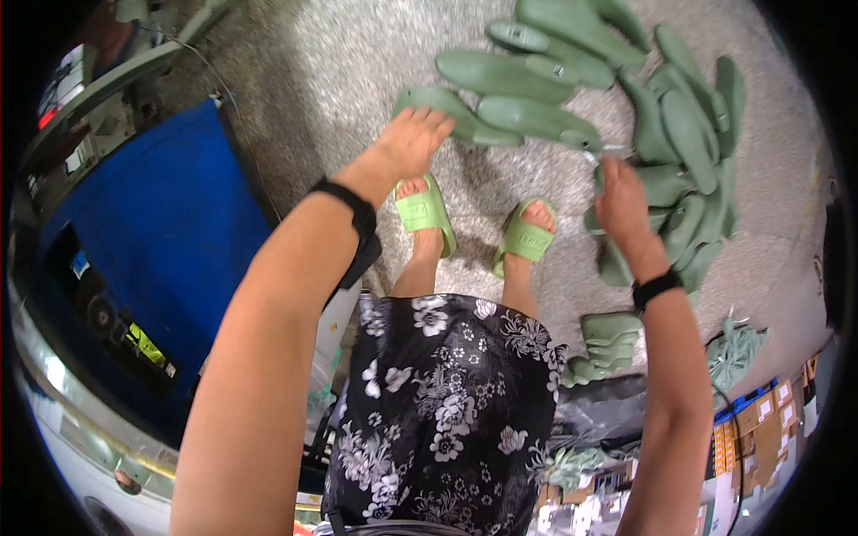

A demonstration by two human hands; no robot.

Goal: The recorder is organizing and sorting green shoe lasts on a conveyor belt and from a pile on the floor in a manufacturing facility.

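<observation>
A heap of dull green moulded shoe soles point(572, 62) lies on the speckled floor ahead of my feet, which wear light green slippers point(427, 213). My left hand point(409, 143) reaches down with fingers spread onto the nearest sole point(456, 114). My right hand point(619, 198) is closed on a small metal tool point(597, 154) at the edge of the pile of soles point(688, 143) on the right. Both wrists carry black bands.
A large blue machine body point(152, 259) stands close on my left, with a pale metal rim below it. A short stack of green soles point(609, 344) sits by my right leg. Green scraps point(735, 350) and cardboard boxes point(760, 420) lie at the lower right.
</observation>
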